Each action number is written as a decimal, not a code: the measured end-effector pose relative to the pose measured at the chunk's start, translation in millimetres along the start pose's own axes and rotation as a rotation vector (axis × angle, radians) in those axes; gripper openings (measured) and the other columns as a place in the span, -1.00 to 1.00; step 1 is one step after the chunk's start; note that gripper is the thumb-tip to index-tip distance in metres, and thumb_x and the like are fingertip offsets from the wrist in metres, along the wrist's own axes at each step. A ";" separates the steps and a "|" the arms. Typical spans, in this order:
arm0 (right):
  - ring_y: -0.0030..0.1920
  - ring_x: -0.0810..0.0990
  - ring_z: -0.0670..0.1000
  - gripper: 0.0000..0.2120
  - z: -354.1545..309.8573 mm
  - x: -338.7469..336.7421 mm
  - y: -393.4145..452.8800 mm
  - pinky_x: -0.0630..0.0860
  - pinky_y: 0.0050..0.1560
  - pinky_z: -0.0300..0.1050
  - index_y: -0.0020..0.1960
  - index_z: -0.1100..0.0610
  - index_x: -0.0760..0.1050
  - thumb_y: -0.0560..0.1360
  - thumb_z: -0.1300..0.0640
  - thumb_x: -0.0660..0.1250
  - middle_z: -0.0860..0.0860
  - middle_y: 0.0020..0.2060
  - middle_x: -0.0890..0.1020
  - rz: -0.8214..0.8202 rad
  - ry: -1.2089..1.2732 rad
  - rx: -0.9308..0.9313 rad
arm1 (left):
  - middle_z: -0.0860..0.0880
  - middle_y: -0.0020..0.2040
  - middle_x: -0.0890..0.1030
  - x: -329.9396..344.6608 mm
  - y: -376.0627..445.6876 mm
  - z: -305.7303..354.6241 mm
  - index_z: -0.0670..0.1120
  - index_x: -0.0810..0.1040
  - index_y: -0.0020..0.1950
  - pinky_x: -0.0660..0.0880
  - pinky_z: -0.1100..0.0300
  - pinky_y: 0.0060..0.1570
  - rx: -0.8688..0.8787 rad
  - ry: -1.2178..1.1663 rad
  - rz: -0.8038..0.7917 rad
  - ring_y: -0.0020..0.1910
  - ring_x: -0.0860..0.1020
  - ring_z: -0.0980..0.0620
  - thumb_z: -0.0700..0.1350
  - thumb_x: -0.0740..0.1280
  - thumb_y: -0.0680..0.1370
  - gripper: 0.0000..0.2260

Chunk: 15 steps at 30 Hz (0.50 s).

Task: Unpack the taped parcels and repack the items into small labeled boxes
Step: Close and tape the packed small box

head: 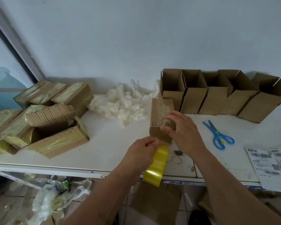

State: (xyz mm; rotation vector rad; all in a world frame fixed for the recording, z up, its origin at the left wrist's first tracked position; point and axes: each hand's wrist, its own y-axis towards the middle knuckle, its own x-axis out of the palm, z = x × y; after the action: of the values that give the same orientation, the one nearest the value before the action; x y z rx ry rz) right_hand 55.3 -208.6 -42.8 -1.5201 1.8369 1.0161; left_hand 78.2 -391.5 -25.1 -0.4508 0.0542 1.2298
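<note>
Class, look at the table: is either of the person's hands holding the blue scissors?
No: the blue scissors lie alone on the table, right of the right hand, which rests on a small box.

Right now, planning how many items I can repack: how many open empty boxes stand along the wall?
5, side by side at the table's back right: first, second, third, fourth, fifth. None appear hidden.

We see a white table (120,153) carrying taped parcels (55,93) and an opened carton (55,127) at left, crumpled plastic wrap (123,103) at the back, and a row of open small boxes (217,93) at right. Blue scissors (217,135) and shipping labels (269,164) lie nearer us, with a closed small box (161,114) mid-table.
</note>
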 end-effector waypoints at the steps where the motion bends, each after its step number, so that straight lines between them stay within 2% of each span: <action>1: 0.38 0.30 -0.06 -0.62 -3.9 -4.4 -2.7 0.26 0.38 -0.02 0.32 -0.09 0.44 0.55 -0.20 0.24 -0.16 0.39 0.37 0.023 0.018 0.007 | 0.10 0.06 0.55 1.4 0.3 -0.2 0.16 0.57 0.02 0.48 0.22 -0.06 0.019 0.005 0.028 -0.02 0.54 0.13 0.06 0.24 0.64 -0.89; 3: 0.29 0.41 -0.10 -0.67 -16.0 -14.2 -12.1 0.37 0.29 -0.09 0.26 -0.08 0.47 0.57 -0.18 0.22 -0.12 0.28 0.47 0.103 0.127 0.038 | 0.10 0.14 0.46 4.8 1.4 -1.5 0.17 0.53 -0.01 0.38 0.35 -0.07 0.074 0.032 0.081 0.02 0.48 0.18 0.04 0.24 0.64 -0.90; 5: 0.09 0.49 -0.21 -0.79 -30.9 -21.2 -27.9 0.46 0.10 -0.23 0.16 -0.12 0.45 0.55 -0.13 0.28 -0.16 0.10 0.52 0.122 0.280 0.130 | 0.12 0.14 0.42 9.3 2.4 -3.8 0.11 0.55 0.01 0.32 0.46 -0.13 0.130 0.055 0.108 0.02 0.47 0.22 0.00 0.24 0.65 -0.90; 7: 0.03 0.49 -0.26 -0.76 -41.9 -20.5 -48.5 0.45 -0.01 -0.34 0.16 -0.16 0.41 0.52 -0.08 0.35 -0.22 0.04 0.50 -0.003 0.407 0.244 | 0.13 0.09 0.44 13.1 1.7 -4.8 0.07 0.57 0.01 0.32 0.51 -0.18 0.173 0.042 0.133 -0.01 0.49 0.22 -0.04 0.24 0.65 -0.88; 9: 0.08 0.50 -0.25 -0.66 -43.1 -10.4 -65.0 0.44 -0.03 -0.39 0.22 -0.14 0.41 0.50 -0.02 0.41 -0.22 0.08 0.52 -0.120 0.494 0.311 | 0.12 0.06 0.47 15.2 -0.5 -5.2 0.09 0.57 -0.05 0.34 0.54 -0.17 0.216 0.001 0.155 0.00 0.50 0.23 -0.09 0.24 0.65 -0.85; 12: 0.14 0.56 -0.15 -0.66 -40.6 3.3 -72.5 0.52 0.07 -0.28 0.19 -0.14 0.46 0.48 0.10 0.45 -0.13 0.11 0.60 -0.079 0.691 0.397 | 0.10 0.01 0.53 16.9 -5.4 -6.6 0.19 0.51 -0.11 0.37 0.40 -0.09 0.252 -0.019 0.161 0.03 0.51 0.18 -0.10 0.23 0.65 -0.78; 15: 0.11 0.59 -0.11 -0.73 -43.2 9.1 -71.7 0.53 0.00 -0.27 0.13 -0.10 0.52 0.49 0.15 0.44 -0.10 0.06 0.63 -0.037 0.831 0.478 | 0.09 -0.02 0.57 17.8 -9.0 -9.5 0.17 0.52 -0.09 0.44 0.22 -0.02 0.238 -0.050 0.164 0.02 0.52 0.11 -0.09 0.21 0.66 -0.80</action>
State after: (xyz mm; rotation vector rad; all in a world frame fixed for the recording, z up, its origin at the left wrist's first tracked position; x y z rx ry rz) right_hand 125.7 -254.9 -40.5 -1.7733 2.3299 -0.1549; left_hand 94.5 -381.3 -36.0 -0.2108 0.1966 1.3759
